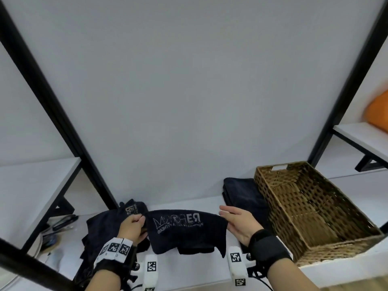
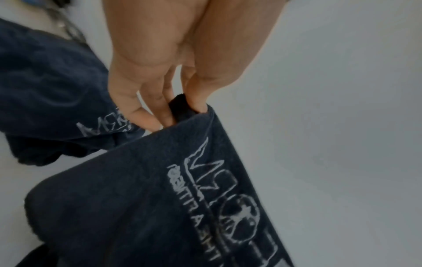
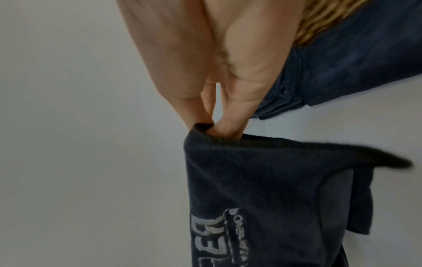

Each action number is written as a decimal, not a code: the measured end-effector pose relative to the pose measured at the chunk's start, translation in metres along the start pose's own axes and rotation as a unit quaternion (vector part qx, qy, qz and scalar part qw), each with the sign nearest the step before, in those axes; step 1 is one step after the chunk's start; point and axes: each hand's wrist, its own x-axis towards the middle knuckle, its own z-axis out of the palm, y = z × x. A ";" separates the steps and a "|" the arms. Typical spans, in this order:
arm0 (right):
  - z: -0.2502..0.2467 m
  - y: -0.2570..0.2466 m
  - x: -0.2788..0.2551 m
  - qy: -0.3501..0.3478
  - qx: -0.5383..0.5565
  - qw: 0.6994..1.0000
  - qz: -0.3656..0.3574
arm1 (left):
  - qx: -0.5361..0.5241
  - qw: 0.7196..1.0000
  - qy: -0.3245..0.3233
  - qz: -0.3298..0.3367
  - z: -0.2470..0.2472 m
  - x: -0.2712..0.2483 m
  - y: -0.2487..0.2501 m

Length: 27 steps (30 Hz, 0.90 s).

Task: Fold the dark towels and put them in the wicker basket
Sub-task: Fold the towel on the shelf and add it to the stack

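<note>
I hold a dark towel [image 1: 184, 229] with a grey printed logo stretched between both hands above the white shelf. My left hand [image 1: 134, 225] pinches its left top corner, thumb against fingers [image 2: 182, 108]. My right hand [image 1: 233, 219] pinches the right top corner [image 3: 205, 130]. The towel [image 2: 160, 198] hangs doubled below the hands. A heap of loose dark towels [image 1: 100, 227] lies behind my left hand. A folded dark towel stack [image 1: 243, 194] lies beside the wicker basket [image 1: 315, 206], which stands at the right with nothing visible in it.
The white shelf [image 1: 189, 274] runs between black slanted frame posts [image 1: 63, 122]. Pens and small items [image 1: 60, 225] lie at the far left. An orange object [image 1: 378, 114] sits on a higher shelf at the right.
</note>
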 end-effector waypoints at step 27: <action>0.071 -0.110 0.103 -0.012 0.061 0.992 -0.110 | -0.147 0.978 -0.119 -0.081 0.014 0.082 0.099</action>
